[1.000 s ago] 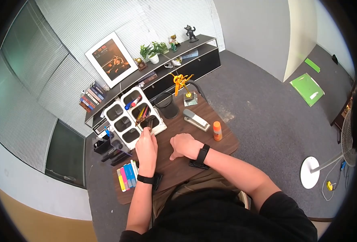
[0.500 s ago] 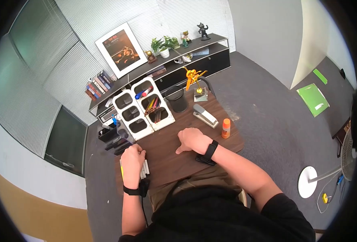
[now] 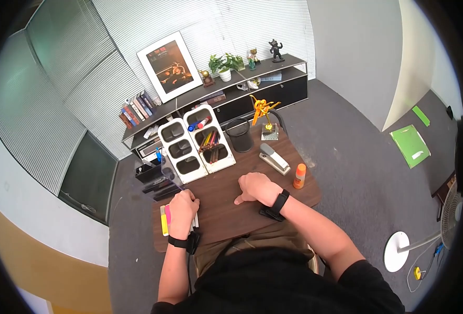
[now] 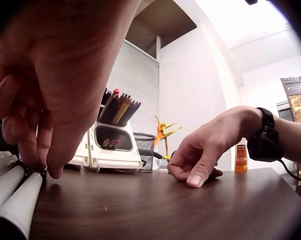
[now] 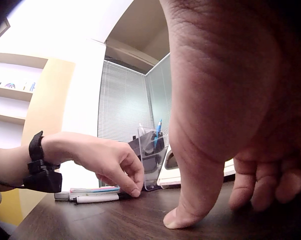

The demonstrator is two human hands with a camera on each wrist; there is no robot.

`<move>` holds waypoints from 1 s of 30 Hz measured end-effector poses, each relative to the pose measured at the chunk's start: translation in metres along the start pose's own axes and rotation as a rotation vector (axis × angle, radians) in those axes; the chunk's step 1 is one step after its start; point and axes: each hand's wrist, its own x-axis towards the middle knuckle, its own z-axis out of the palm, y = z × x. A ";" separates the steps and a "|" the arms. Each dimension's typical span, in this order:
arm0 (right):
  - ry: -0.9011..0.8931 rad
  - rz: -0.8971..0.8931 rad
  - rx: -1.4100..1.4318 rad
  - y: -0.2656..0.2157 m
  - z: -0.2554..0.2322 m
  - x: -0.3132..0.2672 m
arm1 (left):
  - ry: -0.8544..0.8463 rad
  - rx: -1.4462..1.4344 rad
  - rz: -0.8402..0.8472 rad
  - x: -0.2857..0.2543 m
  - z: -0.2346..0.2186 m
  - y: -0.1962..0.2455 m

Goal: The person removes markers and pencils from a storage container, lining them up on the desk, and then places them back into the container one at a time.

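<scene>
My left hand (image 3: pixel 183 212) is over a row of markers at the table's left edge, beside a yellow highlighter (image 3: pixel 164 222) and a pink one (image 3: pixel 168 212). Its thumb and fingers pinch the dark end of a white-barrelled marker (image 5: pixel 98 198), which lies among others on the wood. My right hand (image 3: pixel 257 189) rests on the table with its thumb out and fingers loosely bent, holding nothing. Ahead stands a white organizer (image 3: pixel 221 165) with blue and red markers (image 3: pixel 204 122), coloured pencils (image 3: pixel 209 142) and brown sticks (image 3: pixel 214 156) in separate compartments.
A stapler (image 3: pixel 274 159) and an orange glue stick (image 3: pixel 299 176) are right of my right hand. Behind them are a black mesh pen cup (image 3: pixel 240 141) and a golden figurine (image 3: pixel 263 108) on a clear base. A clear-fronted dark holder (image 3: pixel 161 180) stands beyond my left hand.
My left hand has come back from the organizer's near right compartment, where brown sticks now stand, to the marker row. My right hand stays on the table. The head view has shifted.
</scene>
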 end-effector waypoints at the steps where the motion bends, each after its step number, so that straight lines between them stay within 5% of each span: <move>1: -0.001 -0.004 -0.002 0.000 0.001 0.001 | -0.013 0.009 0.006 -0.001 -0.002 0.003; 9: -0.010 -0.003 0.015 0.002 0.001 0.002 | -0.100 0.000 0.091 -0.003 0.002 0.007; 14: -0.006 -0.002 0.020 0.001 -0.001 -0.002 | 0.207 -0.255 0.131 -0.006 -0.057 0.057; 18: 0.028 -0.026 0.020 0.002 0.001 -0.002 | 0.437 -0.279 0.197 0.008 -0.065 0.056; 30: 0.039 -0.057 0.039 0.004 0.004 -0.002 | 0.453 -0.114 0.239 0.040 -0.014 0.010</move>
